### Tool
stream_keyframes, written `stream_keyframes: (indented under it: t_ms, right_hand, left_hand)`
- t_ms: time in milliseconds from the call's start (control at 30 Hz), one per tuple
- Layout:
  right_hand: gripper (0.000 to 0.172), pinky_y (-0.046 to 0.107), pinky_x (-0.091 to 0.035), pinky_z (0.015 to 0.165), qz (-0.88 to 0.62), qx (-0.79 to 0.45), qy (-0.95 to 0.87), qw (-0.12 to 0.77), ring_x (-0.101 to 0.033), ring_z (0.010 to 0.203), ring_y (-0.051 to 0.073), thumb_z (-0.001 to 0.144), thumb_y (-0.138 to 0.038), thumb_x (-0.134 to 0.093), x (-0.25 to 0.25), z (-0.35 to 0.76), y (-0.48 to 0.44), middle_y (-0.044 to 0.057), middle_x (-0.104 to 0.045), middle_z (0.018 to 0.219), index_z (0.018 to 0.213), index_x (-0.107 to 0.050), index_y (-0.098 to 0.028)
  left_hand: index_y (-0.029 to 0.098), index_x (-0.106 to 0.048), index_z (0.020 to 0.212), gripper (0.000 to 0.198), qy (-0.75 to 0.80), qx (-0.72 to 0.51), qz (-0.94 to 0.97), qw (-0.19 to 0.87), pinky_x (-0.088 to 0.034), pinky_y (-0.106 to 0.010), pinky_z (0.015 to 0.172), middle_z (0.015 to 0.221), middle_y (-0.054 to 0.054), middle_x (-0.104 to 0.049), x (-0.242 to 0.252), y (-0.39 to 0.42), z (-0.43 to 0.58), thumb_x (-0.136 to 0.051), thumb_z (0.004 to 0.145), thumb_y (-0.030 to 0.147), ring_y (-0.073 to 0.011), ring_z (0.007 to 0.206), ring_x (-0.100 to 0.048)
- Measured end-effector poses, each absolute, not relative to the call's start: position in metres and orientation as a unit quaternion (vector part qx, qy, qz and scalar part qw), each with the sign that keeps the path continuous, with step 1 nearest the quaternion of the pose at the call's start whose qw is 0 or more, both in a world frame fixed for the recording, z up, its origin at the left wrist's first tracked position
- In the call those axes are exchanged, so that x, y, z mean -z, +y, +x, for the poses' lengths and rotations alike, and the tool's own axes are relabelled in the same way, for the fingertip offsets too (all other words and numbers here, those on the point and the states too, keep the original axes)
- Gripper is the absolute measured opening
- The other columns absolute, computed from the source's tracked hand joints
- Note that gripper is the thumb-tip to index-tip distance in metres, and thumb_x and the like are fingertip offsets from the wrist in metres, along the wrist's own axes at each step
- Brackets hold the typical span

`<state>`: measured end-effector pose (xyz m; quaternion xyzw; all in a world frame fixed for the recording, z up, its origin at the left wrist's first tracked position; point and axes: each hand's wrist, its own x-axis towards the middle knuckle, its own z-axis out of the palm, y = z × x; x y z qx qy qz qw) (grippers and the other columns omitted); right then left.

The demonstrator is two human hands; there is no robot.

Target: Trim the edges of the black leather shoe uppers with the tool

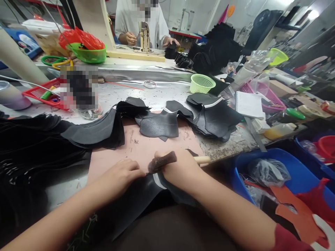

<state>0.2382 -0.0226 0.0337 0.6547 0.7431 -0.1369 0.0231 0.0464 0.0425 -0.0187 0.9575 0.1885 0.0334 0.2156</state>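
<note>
My left hand (120,176) is closed, its fingers pinching the edge of a black leather piece (136,202) with a white stripe that hangs over the near edge of a pink work mat (141,146). My right hand (180,169) is wrapped round a wooden-handled tool (163,161); its dark head points toward my left fingers and its pale handle end sticks out to the right. Both hands meet over the leather piece at the mat's front edge.
Cut black leather pieces (159,123) lie across the mat's far side, with a tall stack (34,143) at left and another (217,116) at right. Baskets, a notebook (248,104) and blue tubs (277,174) stand to the right. Another person (141,24) works across the table.
</note>
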Motion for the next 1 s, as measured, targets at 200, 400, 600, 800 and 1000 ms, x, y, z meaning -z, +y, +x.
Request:
stream_keyframes:
  t_ms: [200, 400, 600, 800, 1000]
  right_hand:
    - [0.016, 0.026, -0.026, 0.047, 0.642, 0.127, 0.756, 0.034, -0.057, 0.06, 0.015, 0.074, -0.015, -0.044, -0.024, 0.227, -0.022, 0.0, -0.062, 0.067, 0.081, -0.056, -0.022]
    - [0.018, 0.025, -0.027, 0.048, 0.616, 0.128, 0.776, 0.044, -0.056, 0.059, 0.015, 0.073, -0.013, -0.044, -0.029, 0.215, -0.018, 0.001, -0.064, 0.068, 0.082, -0.058, -0.021]
    - [0.021, 0.025, -0.027, 0.047, 0.607, 0.132, 0.782, 0.043, -0.056, 0.057, 0.015, 0.073, -0.012, -0.043, -0.032, 0.204, -0.013, 0.0, -0.063, 0.066, 0.084, -0.057, -0.022]
    - [0.021, 0.026, -0.03, 0.05, 0.592, 0.121, 0.794, 0.059, -0.056, 0.059, 0.016, 0.075, -0.013, -0.04, -0.031, 0.192, -0.009, 0.0, -0.063, 0.066, 0.085, -0.056, -0.022]
    - [0.018, 0.025, -0.031, 0.05, 0.582, 0.124, 0.798, 0.09, -0.058, 0.062, 0.017, 0.075, -0.014, -0.043, -0.029, 0.181, -0.005, 0.001, -0.064, 0.068, 0.084, -0.056, -0.021]
  left_hand:
    - [0.024, -0.061, 0.095, 0.036, 0.199, -0.026, 0.955, 0.219, -0.041, -0.026, 0.072, 0.085, -0.003, -0.058, 0.02, 0.044, 0.034, -0.032, 0.083, 0.008, -0.0143, 0.077, -0.052]
    - [0.022, -0.062, 0.089, 0.033, 0.201, -0.044, 0.955, 0.213, -0.041, -0.026, 0.072, 0.084, -0.002, -0.059, 0.018, 0.043, 0.025, -0.035, 0.082, 0.007, -0.0145, 0.077, -0.053]
    - [0.022, -0.063, 0.089, 0.032, 0.207, -0.045, 0.951, 0.227, -0.041, -0.023, 0.07, 0.081, -0.002, -0.059, 0.02, 0.046, 0.014, -0.036, 0.081, 0.006, -0.0131, 0.075, -0.053]
    - [0.023, -0.063, 0.09, 0.035, 0.202, -0.056, 0.955, 0.212, -0.041, -0.024, 0.07, 0.081, -0.002, -0.058, 0.021, 0.049, 0.003, -0.036, 0.078, 0.003, -0.0135, 0.075, -0.052]
    - [0.022, -0.063, 0.09, 0.036, 0.194, -0.061, 0.965, 0.165, -0.04, -0.026, 0.071, 0.08, -0.003, -0.059, 0.022, 0.048, -0.007, -0.034, 0.08, 0.003, -0.0146, 0.076, -0.052]
